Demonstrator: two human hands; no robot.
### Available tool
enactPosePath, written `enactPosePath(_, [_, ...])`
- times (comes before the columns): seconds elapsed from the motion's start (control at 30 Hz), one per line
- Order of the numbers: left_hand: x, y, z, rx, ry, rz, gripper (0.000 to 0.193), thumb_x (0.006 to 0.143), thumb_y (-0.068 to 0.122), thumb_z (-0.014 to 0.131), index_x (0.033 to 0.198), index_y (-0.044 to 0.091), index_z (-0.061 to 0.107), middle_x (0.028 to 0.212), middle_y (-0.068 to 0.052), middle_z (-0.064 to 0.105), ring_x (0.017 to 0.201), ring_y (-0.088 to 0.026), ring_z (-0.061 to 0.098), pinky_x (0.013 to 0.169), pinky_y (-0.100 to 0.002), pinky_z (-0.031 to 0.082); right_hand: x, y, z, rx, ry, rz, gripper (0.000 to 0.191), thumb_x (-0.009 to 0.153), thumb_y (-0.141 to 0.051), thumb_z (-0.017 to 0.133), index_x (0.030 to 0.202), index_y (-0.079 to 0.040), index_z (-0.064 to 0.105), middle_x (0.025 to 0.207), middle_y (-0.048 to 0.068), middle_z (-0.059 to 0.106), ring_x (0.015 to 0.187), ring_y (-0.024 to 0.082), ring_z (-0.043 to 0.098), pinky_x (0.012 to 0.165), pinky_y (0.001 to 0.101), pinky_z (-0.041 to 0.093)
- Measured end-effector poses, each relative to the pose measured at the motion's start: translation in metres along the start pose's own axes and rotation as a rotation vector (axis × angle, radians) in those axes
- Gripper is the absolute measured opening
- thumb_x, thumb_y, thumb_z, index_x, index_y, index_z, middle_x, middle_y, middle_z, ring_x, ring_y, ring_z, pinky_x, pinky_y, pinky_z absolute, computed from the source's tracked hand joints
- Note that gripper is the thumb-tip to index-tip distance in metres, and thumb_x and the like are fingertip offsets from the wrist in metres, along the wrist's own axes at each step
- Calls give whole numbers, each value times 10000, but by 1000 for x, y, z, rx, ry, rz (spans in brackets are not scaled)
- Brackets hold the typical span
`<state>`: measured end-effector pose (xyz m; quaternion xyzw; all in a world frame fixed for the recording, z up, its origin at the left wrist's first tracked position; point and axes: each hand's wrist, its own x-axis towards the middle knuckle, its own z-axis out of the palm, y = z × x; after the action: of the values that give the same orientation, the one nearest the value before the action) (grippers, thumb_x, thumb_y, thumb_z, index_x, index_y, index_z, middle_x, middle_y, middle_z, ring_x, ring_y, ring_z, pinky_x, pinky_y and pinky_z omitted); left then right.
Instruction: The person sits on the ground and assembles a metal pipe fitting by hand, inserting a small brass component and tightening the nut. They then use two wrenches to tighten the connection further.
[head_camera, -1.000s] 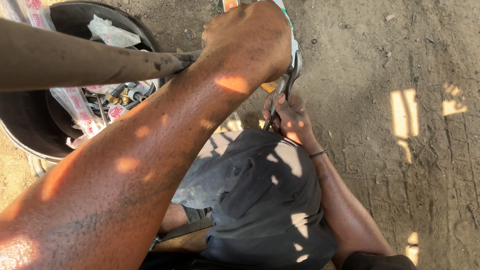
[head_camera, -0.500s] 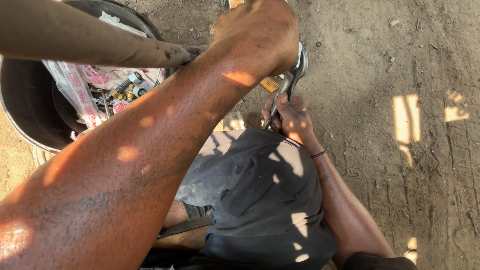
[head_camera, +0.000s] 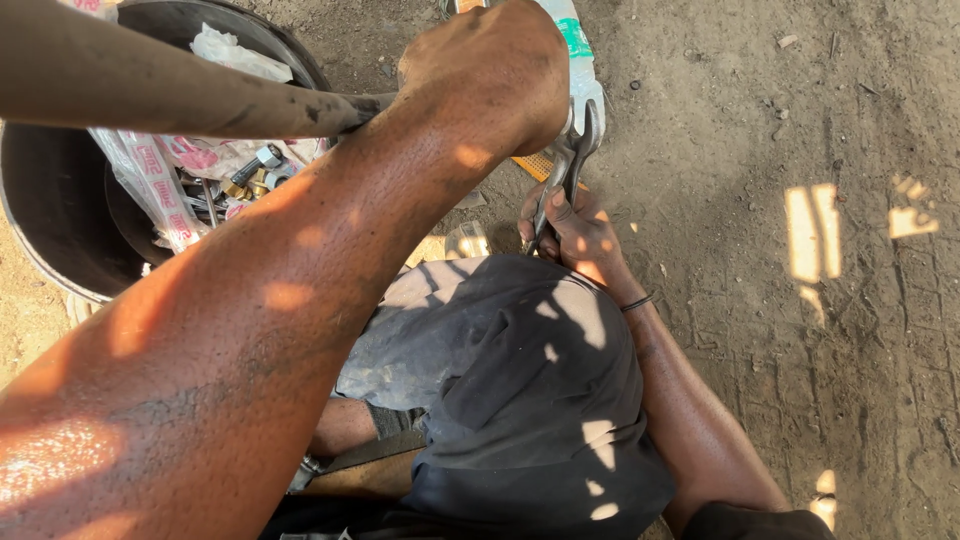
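1. Wrench (head_camera: 562, 180): silver-grey metal;
2. Rod (head_camera: 150, 90): dull brown, grimy;
3. Basin (head_camera: 60, 230): black;
4. Plastic bags (head_camera: 150, 180): white with pink print;
5. Shorts (head_camera: 520, 400): dark grey, sun-dappled;
6. Ground (head_camera: 800, 300): brown dirt.

bare, packed dirt ground (head_camera: 760, 150) with faint tread marks and small pebbles. bright sunlight patches (head_camera: 812, 235) fall on the earth at right; the rest lies in shade.

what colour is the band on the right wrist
Black: a thin dark band circles the wrist just behind the right hand, which grips a metal spanner. Seen in the head view.
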<state>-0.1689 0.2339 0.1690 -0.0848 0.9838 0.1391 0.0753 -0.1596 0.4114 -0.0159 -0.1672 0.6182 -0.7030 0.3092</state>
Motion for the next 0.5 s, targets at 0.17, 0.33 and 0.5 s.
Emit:
enactPosePath(0.17, [0,2,1,-8,3,-9,239,903,191,720,1060,11,718,957,-192,720,854,-277,746,714,-484,603,-3,-3,0,-29,-2,3,588,956,-695,571,952,-110,631,766,-15,625,593,34,461,515,209,387])
enactPosePath(0.33, [1,2,1,10,12,-19,271,870,188,748,1066,3,713,969,-205,711,861,-291,740,717,-495,597,-2,-1,2,-51,25,44,586,944,-693,567,956,-112,642,759,-11,637,592,40,475,511,217,399])
enactPosePath(0.5, [0,5,1,24,-20,-21,272,863,165,760,1086,17,716,983,-207,718,876,-298,742,725,-503,603,-4,2,1,1,47,40,558,948,-665,592,974,-111,648,761,-2,647,587,42,468,510,221,394])
